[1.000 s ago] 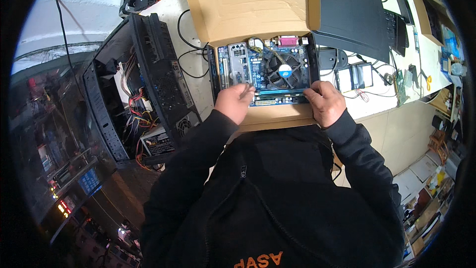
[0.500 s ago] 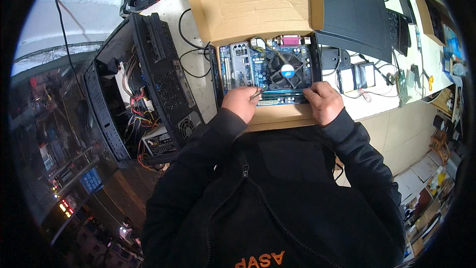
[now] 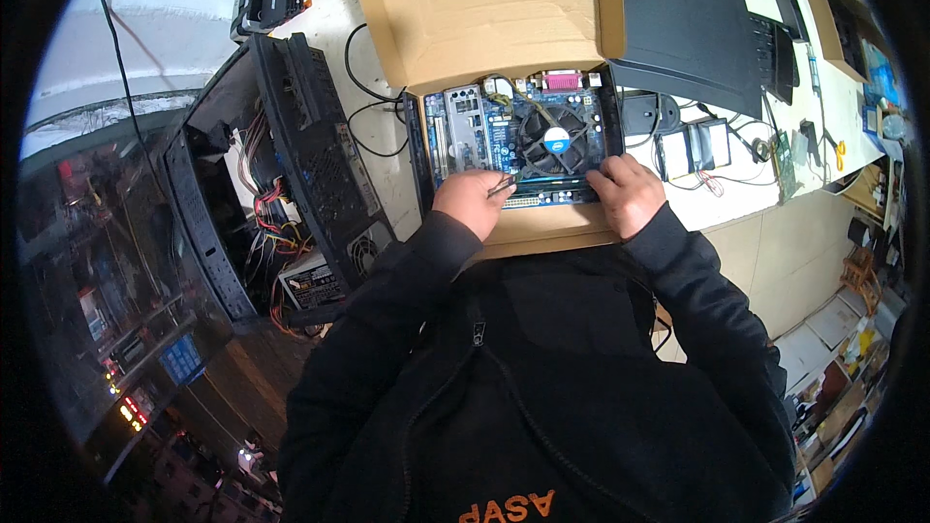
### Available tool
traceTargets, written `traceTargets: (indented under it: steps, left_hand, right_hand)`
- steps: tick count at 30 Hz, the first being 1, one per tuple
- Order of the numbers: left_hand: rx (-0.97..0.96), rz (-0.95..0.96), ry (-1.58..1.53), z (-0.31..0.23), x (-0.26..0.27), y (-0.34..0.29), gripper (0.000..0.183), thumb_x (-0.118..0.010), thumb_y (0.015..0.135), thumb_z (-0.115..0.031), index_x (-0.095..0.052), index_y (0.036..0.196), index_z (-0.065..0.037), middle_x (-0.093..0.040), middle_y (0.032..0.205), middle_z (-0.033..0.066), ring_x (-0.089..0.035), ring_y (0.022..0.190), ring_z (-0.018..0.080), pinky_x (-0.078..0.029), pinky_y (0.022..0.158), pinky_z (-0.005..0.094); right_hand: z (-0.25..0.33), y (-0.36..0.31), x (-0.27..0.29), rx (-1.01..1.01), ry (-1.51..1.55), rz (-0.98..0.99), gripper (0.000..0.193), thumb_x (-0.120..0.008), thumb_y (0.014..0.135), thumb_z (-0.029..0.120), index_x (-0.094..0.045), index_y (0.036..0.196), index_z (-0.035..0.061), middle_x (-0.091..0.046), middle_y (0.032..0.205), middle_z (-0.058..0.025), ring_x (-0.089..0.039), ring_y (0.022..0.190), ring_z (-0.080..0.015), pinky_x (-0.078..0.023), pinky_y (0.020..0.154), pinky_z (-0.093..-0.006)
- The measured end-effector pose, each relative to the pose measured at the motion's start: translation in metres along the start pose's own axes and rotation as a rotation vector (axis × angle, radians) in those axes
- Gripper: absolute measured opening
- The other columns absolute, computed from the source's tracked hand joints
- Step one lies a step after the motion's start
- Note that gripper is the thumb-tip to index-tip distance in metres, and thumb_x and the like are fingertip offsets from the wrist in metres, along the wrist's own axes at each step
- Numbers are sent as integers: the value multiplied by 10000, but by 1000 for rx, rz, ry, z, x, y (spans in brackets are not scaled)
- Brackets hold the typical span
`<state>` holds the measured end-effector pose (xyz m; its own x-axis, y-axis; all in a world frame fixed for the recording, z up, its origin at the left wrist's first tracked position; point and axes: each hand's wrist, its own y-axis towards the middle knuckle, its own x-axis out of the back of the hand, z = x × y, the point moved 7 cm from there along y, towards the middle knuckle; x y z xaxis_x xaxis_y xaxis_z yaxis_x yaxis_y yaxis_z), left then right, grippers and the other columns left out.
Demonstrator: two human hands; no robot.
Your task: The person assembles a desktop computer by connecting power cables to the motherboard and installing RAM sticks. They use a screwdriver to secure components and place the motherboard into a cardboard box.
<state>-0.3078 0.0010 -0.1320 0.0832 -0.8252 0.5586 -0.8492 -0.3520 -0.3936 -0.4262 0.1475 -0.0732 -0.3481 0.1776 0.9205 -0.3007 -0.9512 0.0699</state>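
A blue motherboard [image 3: 504, 145] lies in an open cardboard box [image 3: 542, 225] in front of me. On it sits a round black CPU fan [image 3: 557, 140]. A long thin memory module [image 3: 554, 186] runs along the memory slots on the board's near side. My left hand [image 3: 468, 203] is at the left end of these slots, thumb and forefinger pinched around a thin dark piece that I cannot make out. At the right end, my right hand [image 3: 632, 199] is closed with its fingertips on the module's end. The fingers hide both ends of the slots.
To the left stands an open black computer case [image 3: 334, 150] with loose cables and a power supply [image 3: 315, 281]. A black panel [image 3: 688, 29] lies at the far right. Cables, a black adapter [image 3: 651, 114] and yellow scissors [image 3: 840, 153] lie on the white table.
My right fingers have shifted slightly left and curled more at the slot's right end. My left hand stays in nearly the same place. The view has shifted slightly.
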Motion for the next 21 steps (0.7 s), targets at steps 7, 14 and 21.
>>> traceTargets:
  steps: [7, 14, 21]
  left_hand:
    - [64, 10, 34, 4, -4, 5, 171, -628, 806, -172, -650, 884, -22, -620, 765, 178, -608, 681, 301, -463, 613, 325]
    - [66, 21, 20, 8, -4, 6, 162, -604, 805, -199, -643, 843, -47, -611, 765, 169, -590, 724, 328, -461, 640, 367]
    - [136, 71, 42, 10, -5, 8, 176, -609, 797, -217, -659, 875, -67, -623, 790, 158, -599, 752, 329, -471, 659, 367]
  right_hand:
    - [-5, 1, -6, -47, 43, 27, 214, -602, 653, 27, -624, 865, 9, -543, 798, -81, -547, 767, -246, -486, 660, -318]
    - [-60, -27, 31, -611, 345, -347, 93, -594, 773, 18, -606, 862, -6, -586, 819, -121, -595, 729, -229, -479, 646, -301]
    - [-68, -48, -50, -1015, 871, 224, 573, -678, 776, 387, -548, 1068, -89, -632, 905, -178, -612, 792, -208, -494, 681, -296]
